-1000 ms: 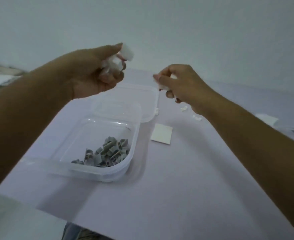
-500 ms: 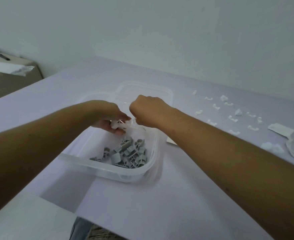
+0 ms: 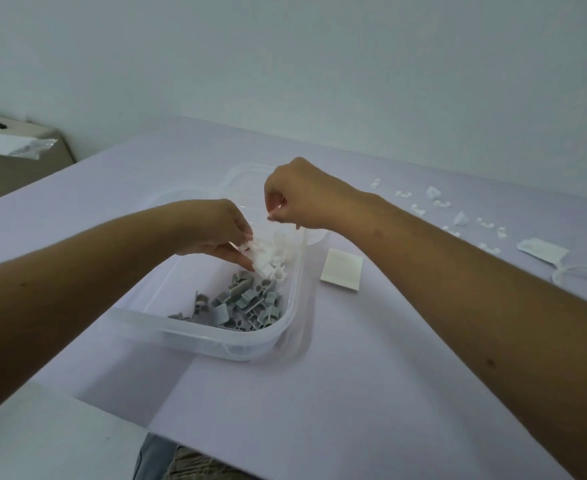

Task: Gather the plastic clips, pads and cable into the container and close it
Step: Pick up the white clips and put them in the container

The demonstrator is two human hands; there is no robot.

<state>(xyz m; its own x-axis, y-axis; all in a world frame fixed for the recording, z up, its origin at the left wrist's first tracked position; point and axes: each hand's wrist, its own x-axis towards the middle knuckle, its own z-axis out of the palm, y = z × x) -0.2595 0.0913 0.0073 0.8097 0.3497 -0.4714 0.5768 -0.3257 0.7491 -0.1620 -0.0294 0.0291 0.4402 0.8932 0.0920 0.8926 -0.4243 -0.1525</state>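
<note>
Now both hands hover over the container [image 3: 216, 336]: left hand [image 3: 216, 230] fingers loosely release white clips [image 3: 268, 254]; right hand [image 3: 299, 199], fingers pinched together, is nearer the scattered clips [image 3: 437, 202] at right.

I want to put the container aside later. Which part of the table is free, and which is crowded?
Free: the wide strip in front of the container, toward the person, and the stretch to its left. Crowded: the far right, where white clips, a pad and the cable lie. A square pad lies just right of the container.
</note>
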